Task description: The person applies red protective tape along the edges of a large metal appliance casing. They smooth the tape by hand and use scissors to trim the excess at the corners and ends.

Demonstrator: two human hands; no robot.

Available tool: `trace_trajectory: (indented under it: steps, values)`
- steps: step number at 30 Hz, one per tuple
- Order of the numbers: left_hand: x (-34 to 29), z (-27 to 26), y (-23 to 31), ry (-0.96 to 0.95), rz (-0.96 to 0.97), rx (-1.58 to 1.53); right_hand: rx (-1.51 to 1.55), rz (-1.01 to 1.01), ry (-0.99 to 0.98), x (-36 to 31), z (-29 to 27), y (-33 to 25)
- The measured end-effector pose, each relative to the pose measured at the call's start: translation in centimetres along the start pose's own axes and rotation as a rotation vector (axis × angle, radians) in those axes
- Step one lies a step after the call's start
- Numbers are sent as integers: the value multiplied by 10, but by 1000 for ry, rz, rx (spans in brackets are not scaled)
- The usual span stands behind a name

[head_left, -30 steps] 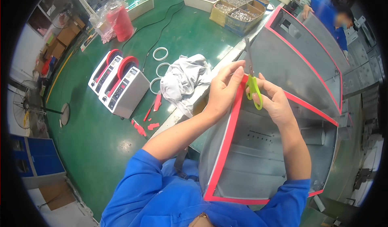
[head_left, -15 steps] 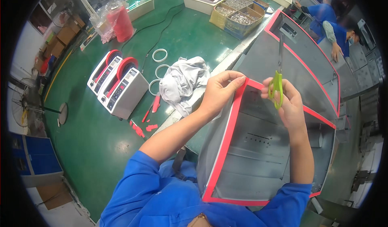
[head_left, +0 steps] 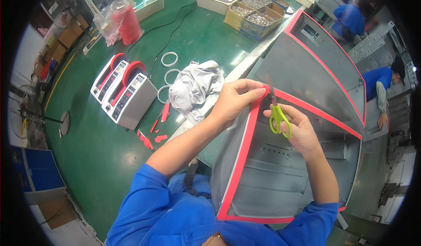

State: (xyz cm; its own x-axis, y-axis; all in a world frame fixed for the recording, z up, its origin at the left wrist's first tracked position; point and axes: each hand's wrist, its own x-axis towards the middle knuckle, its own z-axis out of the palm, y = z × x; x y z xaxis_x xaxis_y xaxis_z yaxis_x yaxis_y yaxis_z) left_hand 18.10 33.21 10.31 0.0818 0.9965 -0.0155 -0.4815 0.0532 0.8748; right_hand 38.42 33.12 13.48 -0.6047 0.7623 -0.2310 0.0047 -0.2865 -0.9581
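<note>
A grey metal housing [head_left: 276,176] lies open in front of me, its rim edged with red tape [head_left: 241,167]. At its far left corner my left hand [head_left: 234,103] pinches the tape between thumb and forefinger. My right hand [head_left: 300,130] is closed round a pair of green-handled scissors [head_left: 279,120], just right of the left fingertips. The blades point away from me, close beside the pinched tape. Whether they touch it I cannot tell. A second grey housing [head_left: 302,70] with red-taped edges stands just beyond.
Left on the green table are two white tape dispensers [head_left: 136,101], a crumpled grey cloth [head_left: 195,86], white rings [head_left: 169,59], a red-handled tool [head_left: 165,113] and red tape scraps [head_left: 161,138]. Farther off are a part-filled bin [head_left: 258,20] and a red roll [head_left: 126,27]. Co-workers [head_left: 377,79] stand at right.
My right hand has brought the scissors left and toward the corner, beside the left fingertips. The left hand keeps its pinch there. A co-worker at right has shifted nearer.
</note>
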Motion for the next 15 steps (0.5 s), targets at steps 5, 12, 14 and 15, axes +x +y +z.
trace_trajectory:
  steps: [5, 12, 14, 15]
  values:
    - [-2, -2, 5, -6, -56, -22, 22, -19, 7, -1, 11, -2]
    - [3, -4, 6, -20, -71, 62, -199, 27, 124, -4, 12, -10]
    - [4, -3, 7, -27, -66, 93, -197, 30, 109, -4, 9, -10]
    - [5, -2, 7, -32, -65, 109, -196, 32, 101, -5, 7, -9]
